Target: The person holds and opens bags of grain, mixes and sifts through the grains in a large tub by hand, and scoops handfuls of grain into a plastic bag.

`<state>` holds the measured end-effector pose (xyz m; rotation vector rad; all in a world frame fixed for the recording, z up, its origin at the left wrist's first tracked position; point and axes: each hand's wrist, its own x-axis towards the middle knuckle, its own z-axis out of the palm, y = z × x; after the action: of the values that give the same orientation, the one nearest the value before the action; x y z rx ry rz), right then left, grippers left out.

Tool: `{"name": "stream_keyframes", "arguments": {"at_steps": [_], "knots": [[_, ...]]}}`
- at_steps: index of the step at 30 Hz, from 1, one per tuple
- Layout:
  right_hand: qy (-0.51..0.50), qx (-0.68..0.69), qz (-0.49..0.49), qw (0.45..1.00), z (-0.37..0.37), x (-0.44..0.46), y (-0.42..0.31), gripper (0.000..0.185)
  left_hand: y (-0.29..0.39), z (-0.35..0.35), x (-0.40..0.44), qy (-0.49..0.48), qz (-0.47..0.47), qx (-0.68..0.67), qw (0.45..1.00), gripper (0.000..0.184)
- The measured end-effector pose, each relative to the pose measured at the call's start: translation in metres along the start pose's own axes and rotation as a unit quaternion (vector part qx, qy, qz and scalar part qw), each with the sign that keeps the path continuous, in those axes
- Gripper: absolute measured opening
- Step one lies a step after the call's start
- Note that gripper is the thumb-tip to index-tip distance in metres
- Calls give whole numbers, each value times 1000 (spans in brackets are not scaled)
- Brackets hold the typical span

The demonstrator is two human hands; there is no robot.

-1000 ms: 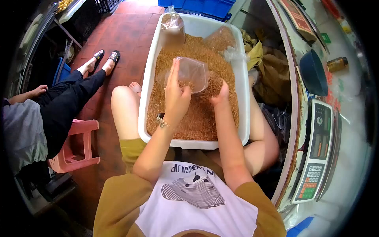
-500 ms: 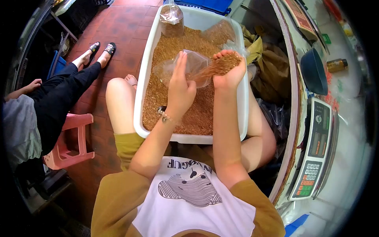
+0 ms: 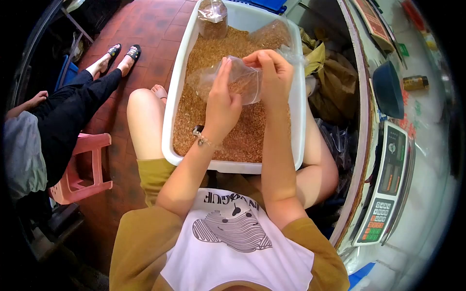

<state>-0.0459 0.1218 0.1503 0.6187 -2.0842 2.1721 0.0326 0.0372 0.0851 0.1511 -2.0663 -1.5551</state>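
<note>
My left hand (image 3: pixel 223 99) is closed round the left side of a clear plastic bag (image 3: pixel 245 87), which has some brown grain-like flakes inside. My right hand (image 3: pixel 275 75) is at the bag's right upper edge, its fingers curled and pressed together against the plastic; the fingertips are partly hidden. Both hands are above a white plastic tub (image 3: pixel 169 138) holding a deep layer of loose brown flakes (image 3: pixel 238 145). At the tub's far end stands a filled clear bag (image 3: pixel 212 22). Another filled bag (image 3: pixel 272 36) leans in the far right corner.
To the right, a counter carries a digital scale (image 3: pixel 386 184), a dark green bowl (image 3: pixel 387 89) and a small jar (image 3: pixel 415 81). Brown sacking (image 3: pixel 335 87) lies beside the tub. On the left are a pink stool (image 3: pixel 87 165) and a seated person's legs (image 3: pixel 92 106).
My right hand was cupped palm-up, spilling brown flakes toward the bag. It has now turned over, with its fingers curled in at the bag's edge. My left hand stays on the bag.
</note>
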Motion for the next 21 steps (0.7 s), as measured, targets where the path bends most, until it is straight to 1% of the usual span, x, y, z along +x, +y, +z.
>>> {"name": "stream_keyframes", "arguments": {"at_steps": [2, 5, 6, 7, 8, 9, 11, 13, 14, 15, 16, 17, 18, 21], "knots": [[22, -1, -4, 1000, -14, -1, 16, 27, 1, -3, 1, 0, -17, -19, 1000, 74], [179, 41, 1, 983, -42, 2, 71, 28, 2, -5, 1, 1, -37, -30, 999, 74], [211, -61, 18, 975, -57, -2, 105, 28, -1, -5, 1, 1, -36, -26, 999, 73], [241, -162, 34, 956, -72, -12, 143, 27, -3, -5, 1, 2, -35, -22, 999, 73], [220, -266, 91, 934, -84, -36, 178, 27, -5, -5, 0, 3, -29, -22, 999, 74], [194, -366, 146, 898, -87, -53, 198, 27, -8, -4, 0, 5, -23, -22, 999, 76], [166, -386, 195, 886, -72, -53, 202, 29, -12, -5, -1, 5, -27, -35, 999, 77], [144, -408, 250, 866, -49, -55, 186, 31, -12, -5, 0, 1, -43, -64, 997, 77], [96, -421, 280, 858, -44, -55, 180, 32, -12, -6, 1, -1, -47, -69, 997, 77], [109, -322, 339, 877, -47, -53, 188, 32, -11, -7, 1, -3, -52, -74, 996, 77], [122, -220, 396, 883, -52, -51, 200, 32, -11, -8, 1, -6, -58, -78, 995, 76], [133, -114, 447, 877, -58, -52, 212, 33, -13, -9, 0, -6, -62, -87, 994, 76], [103, 53, 478, 871, -60, -53, 210, 36, -15, -10, 0, -4, -65, -97, 993, 76], [68, 188, 494, 846, -49, -50, 174, 40, -13, -9, 0, 9, -79, -132, 988, 75]]}}
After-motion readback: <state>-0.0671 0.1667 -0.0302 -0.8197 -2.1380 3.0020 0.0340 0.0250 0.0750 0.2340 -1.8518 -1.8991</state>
